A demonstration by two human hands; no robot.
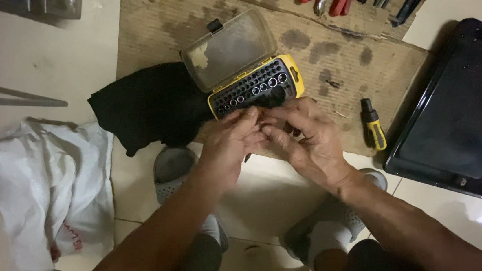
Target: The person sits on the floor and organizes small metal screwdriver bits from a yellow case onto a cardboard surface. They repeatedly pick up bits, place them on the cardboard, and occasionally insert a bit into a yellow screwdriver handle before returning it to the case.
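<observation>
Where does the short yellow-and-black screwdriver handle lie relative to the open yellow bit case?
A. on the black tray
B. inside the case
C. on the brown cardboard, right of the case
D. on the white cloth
C: the yellow-and-black screwdriver handle lies on the brown cardboard, right of the yellow bit case.

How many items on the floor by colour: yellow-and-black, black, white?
Yellow-and-black: 2 (bit case, stubby screwdriver)
Black: 2 (cloth, tray)
White: 1 (plastic bag)
Total: 5
The left hand and right hand meet just below the case; what they hold is hidden.
</observation>
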